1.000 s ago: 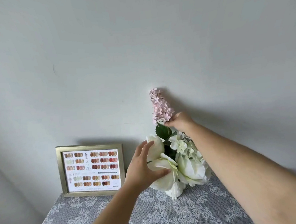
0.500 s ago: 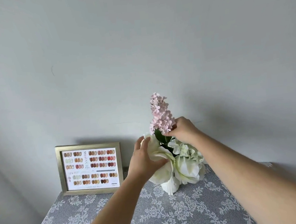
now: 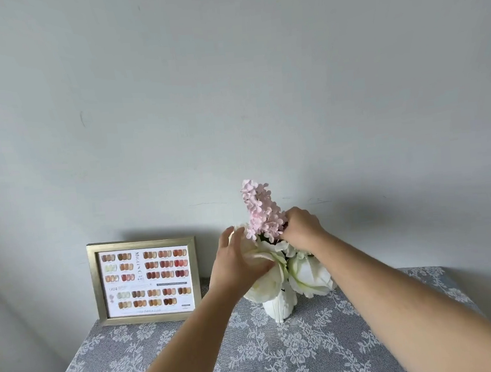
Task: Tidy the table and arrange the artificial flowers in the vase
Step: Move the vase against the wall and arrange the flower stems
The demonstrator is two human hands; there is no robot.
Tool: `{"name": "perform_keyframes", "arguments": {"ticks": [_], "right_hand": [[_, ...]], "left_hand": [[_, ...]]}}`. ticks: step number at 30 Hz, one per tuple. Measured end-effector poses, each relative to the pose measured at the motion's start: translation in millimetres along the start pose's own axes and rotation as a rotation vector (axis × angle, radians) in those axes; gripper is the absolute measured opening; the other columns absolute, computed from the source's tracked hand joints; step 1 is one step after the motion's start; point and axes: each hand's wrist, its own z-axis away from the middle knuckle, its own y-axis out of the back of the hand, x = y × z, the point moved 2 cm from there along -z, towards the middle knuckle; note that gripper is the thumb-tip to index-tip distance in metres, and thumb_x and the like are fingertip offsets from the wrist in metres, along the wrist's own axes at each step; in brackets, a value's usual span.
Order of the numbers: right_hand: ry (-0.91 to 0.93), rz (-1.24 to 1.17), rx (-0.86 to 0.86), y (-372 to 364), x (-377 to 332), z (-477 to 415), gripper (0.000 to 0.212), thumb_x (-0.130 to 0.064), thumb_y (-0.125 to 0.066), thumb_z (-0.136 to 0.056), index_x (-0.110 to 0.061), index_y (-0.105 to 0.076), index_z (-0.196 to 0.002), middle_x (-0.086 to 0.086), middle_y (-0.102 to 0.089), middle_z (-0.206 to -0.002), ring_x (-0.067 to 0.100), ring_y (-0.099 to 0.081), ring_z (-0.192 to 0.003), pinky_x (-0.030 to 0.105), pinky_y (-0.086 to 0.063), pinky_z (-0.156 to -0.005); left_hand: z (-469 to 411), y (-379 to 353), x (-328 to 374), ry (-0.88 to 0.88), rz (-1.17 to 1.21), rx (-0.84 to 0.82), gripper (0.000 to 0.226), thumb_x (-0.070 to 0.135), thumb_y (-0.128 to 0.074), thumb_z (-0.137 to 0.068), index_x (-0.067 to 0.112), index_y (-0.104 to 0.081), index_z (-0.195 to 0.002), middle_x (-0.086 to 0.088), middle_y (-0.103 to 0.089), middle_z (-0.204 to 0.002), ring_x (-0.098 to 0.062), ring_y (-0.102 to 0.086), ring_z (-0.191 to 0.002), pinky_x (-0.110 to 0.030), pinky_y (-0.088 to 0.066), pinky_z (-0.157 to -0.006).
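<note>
A small white vase (image 3: 279,305) stands on the table (image 3: 255,359) near the wall. Big white artificial flowers (image 3: 308,275) fill it. A tall pink flower spike (image 3: 260,211) rises upright from the bunch. My right hand (image 3: 301,228) is shut on the pink spike's stem just under the blossoms. My left hand (image 3: 236,261) presses flat against the white flower on the left side, with its fingers spread. The stems inside the vase are hidden.
A gold picture frame (image 3: 145,281) with a nail colour chart leans on the wall at the table's back left. A grey lace-pattern cloth covers the table. The wall (image 3: 229,97) stands directly behind the vase. The table's right edge (image 3: 458,288) is close to the vase.
The pink spike has sunk lower into the bunch with my right hand. My left hand has stayed on the white flower at the left.
</note>
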Motion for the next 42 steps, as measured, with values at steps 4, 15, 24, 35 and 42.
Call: {"name": "perform_keyframes", "arguments": {"ticks": [4,15,24,35,42], "right_hand": [[0.026,0.026,-0.011,8,-1,-2,0.005,-0.016,-0.058,-0.076,-0.017,-0.063,-0.075,-0.002,-0.061,-0.067,0.023,-0.057,-0.070,0.035,-0.043,-0.079],[0.053,0.112,0.076,-3,-2,-5,0.015,-0.005,-0.050,-0.075,-0.019,-0.054,-0.070,-0.001,-0.061,-0.078,0.026,-0.057,-0.090,0.036,-0.030,-0.078],[0.083,-0.141,0.061,23,17,10,0.032,-0.041,-0.069,-0.076,-0.035,-0.063,-0.107,-0.010,-0.055,-0.127,0.016,-0.048,-0.119,0.038,-0.026,-0.101],[0.131,-0.277,0.051,12,38,32,0.041,-0.033,-0.073,-0.076,-0.016,-0.063,-0.113,0.004,-0.067,-0.101,0.010,-0.055,-0.073,0.020,-0.041,-0.058],[0.151,-0.392,0.242,18,47,43,0.041,-0.042,-0.054,-0.088,-0.027,-0.053,-0.126,-0.010,-0.052,-0.130,0.008,-0.047,-0.118,0.023,-0.034,-0.096]], "left_hand": [[0,0,1,0.007,-0.002,-0.010,0.095,0.054,-0.075,-0.055,0.023,-0.035,-0.135,0.007,-0.027,-0.145,-0.014,-0.046,-0.119,-0.023,-0.036,-0.091],[1,-1,-1,0.010,0.019,0.015,0.097,0.058,-0.070,-0.052,0.022,-0.035,-0.135,0.005,-0.031,-0.143,-0.014,-0.046,-0.119,-0.020,-0.032,-0.088],[1,11,0,-0.035,0.018,0.006,0.097,0.054,-0.079,-0.055,0.026,-0.033,-0.135,0.003,-0.030,-0.144,-0.016,-0.042,-0.123,-0.027,-0.036,-0.097],[0,2,-8,0.048,0.006,-0.053,0.108,0.064,-0.077,-0.048,0.023,-0.033,-0.138,0.000,-0.031,-0.146,-0.017,-0.039,-0.127,-0.024,-0.029,-0.097],[4,10,-11,0.039,0.013,-0.045,0.114,0.077,-0.067,-0.041,0.032,-0.028,-0.138,0.004,-0.021,-0.150,-0.017,-0.036,-0.129,-0.031,-0.034,-0.097]]}}
